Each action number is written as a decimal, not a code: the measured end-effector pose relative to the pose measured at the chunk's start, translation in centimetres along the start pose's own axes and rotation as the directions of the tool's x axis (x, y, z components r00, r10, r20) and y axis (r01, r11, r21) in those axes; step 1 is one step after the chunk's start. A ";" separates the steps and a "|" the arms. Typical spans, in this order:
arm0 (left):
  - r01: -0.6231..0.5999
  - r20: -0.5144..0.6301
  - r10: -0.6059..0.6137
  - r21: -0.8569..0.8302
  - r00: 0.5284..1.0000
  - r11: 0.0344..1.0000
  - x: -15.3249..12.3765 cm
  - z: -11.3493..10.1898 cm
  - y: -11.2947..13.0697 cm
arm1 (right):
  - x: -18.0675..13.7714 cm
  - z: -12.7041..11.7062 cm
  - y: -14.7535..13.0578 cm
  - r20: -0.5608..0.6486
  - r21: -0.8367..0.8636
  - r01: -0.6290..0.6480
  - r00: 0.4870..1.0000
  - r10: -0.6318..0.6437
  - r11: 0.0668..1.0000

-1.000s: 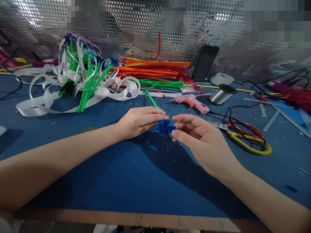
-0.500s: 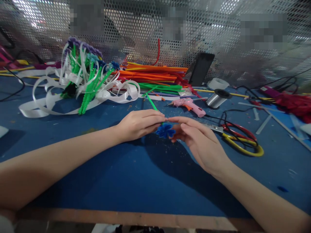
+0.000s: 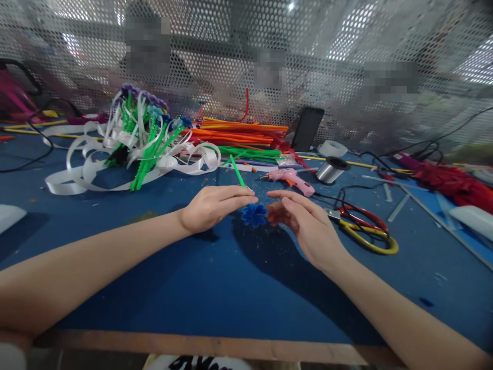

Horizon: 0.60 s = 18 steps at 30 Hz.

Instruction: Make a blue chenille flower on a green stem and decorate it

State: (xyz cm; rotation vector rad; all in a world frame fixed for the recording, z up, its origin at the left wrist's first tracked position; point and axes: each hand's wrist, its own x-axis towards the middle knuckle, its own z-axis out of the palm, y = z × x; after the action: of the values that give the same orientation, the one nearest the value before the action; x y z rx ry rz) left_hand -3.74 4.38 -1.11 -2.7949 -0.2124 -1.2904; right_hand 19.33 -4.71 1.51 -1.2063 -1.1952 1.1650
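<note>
My left hand (image 3: 210, 206) is closed in a pinch on a small blue pipe-cleaner flower (image 3: 254, 214), whose green stem (image 3: 237, 171) sticks up and back behind my fingers. To the right of the flower, my right hand (image 3: 304, 223) has its fingers loosely spread, the fingertips touching or almost touching the petals. Both hands hover just above the blue table (image 3: 215, 277).
A bundle of finished flowers wrapped in white ribbon (image 3: 134, 141) lies at back left. Orange and green pipe cleaners (image 3: 246, 136) are stacked behind. A pink glue gun (image 3: 290, 178), a wire spool (image 3: 331, 169) and red-and-yellow scissors (image 3: 365, 231) lie to the right. A perforated metal screen closes the back.
My right hand has moved in closer to the flower, and both hands have drifted slightly left and up in view as my head tilted up. The left hand's grip is unchanged.
</note>
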 end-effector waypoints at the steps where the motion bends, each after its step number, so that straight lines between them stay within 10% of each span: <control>1: -0.004 -0.002 0.004 0.002 1.000 1.000 0.0 0.0 0.0 | 0.0 0.0 0.0 0.000 0.000 0.002 1.000 -0.002 1.000; 18: -0.052 0.009 0.052 0.004 0.999 0.999 0.3 0.0 0.1 | 0.3 -0.5 -0.1 -0.048 -0.023 0.107 0.993 -0.108 0.994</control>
State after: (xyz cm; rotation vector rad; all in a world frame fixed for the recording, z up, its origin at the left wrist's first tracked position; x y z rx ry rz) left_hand -3.51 4.31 -0.84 -2.7832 -0.1420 -1.2648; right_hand 19.81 -4.45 1.59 -1.1641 -1.2227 1.0401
